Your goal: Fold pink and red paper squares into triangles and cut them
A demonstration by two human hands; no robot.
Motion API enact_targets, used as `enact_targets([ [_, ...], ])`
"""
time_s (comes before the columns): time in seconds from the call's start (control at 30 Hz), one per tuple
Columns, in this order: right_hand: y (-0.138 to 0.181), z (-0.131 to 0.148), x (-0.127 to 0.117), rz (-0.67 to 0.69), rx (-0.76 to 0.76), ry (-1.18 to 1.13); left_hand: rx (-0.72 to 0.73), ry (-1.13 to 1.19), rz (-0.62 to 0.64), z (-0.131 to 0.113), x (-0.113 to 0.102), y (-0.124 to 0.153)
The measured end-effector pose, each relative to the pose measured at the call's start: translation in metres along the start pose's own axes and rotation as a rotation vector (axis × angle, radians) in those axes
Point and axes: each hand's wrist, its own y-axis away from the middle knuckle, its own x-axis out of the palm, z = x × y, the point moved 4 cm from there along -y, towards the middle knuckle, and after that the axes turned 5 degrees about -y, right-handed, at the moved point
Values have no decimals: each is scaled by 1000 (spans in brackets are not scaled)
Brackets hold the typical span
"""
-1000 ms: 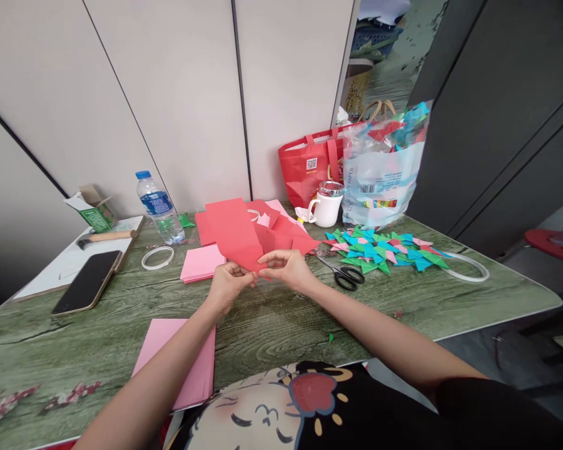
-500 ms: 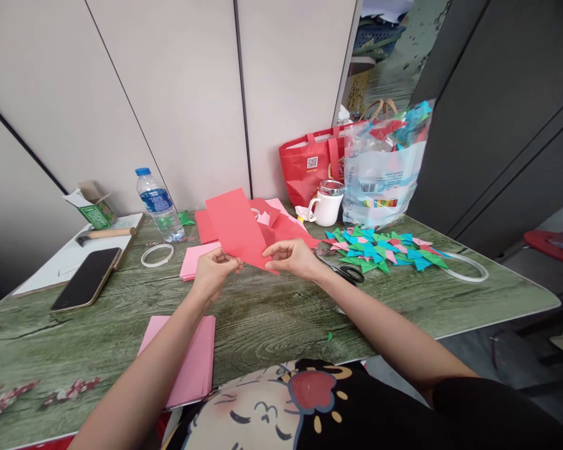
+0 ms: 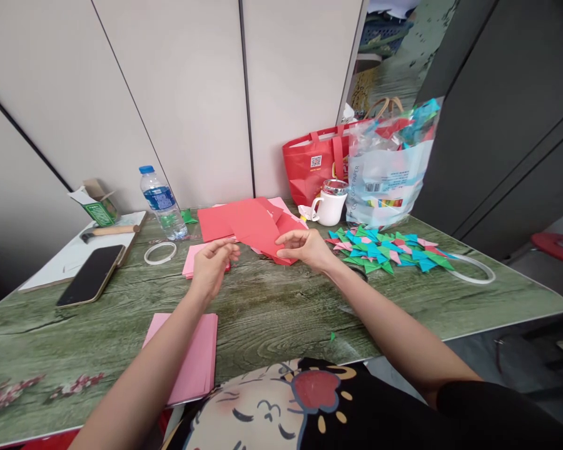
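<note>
A red paper sheet (image 3: 254,224) is pinched at its near right corner by my right hand (image 3: 306,249), thumb below and fingers above. It overlaps other red sheets (image 3: 211,224) on the table, so their edges are hard to tell apart. My left hand (image 3: 212,265) is just left of the held sheet, fingertips pressed together; whether anything thin is between them is hidden. Beneath and behind its fingers lies a small stack of pink paper (image 3: 188,262). A larger pink paper stack (image 3: 194,356) lies by my left forearm at the table's near edge.
Folded paper pieces (image 3: 385,249) are heaped right of my right hand, beside a tape ring (image 3: 479,267). Behind stand a white mug (image 3: 332,207), red bag (image 3: 304,178) and plastic bag (image 3: 385,181). Leftward are a bottle (image 3: 163,203), another tape ring (image 3: 160,252), phone (image 3: 91,275) and hammer (image 3: 117,230).
The red sheet, raised between both hands before, has tipped down and away toward the other red sheets. My left fingers have come away from its near edge; my right hand still grips it.
</note>
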Motion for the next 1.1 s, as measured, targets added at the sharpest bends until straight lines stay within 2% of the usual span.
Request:
enact_targets([
  [0.17, 3, -2, 8, 56, -4, 21, 1, -211, 193, 6, 18, 13],
  [0.3, 5, -6, 15, 128, -12, 58, -57, -136, 253, 7, 22, 16],
  [0.47, 6, -9, 23, 98, -98, 176, -90, -26, 253, 8, 25, 19],
  [0.6, 6, -12, 29, 56, -122, 220, -134, -48, 221, 13, 26, 20],
  [0.9, 3, -14, 25, 40, -82, 41, -77, -53, 162, 9, 25, 21],
  [1.1, 1, -16, 22, 22, 24, -60, -50, -67, 172, 7, 27, 22],
])
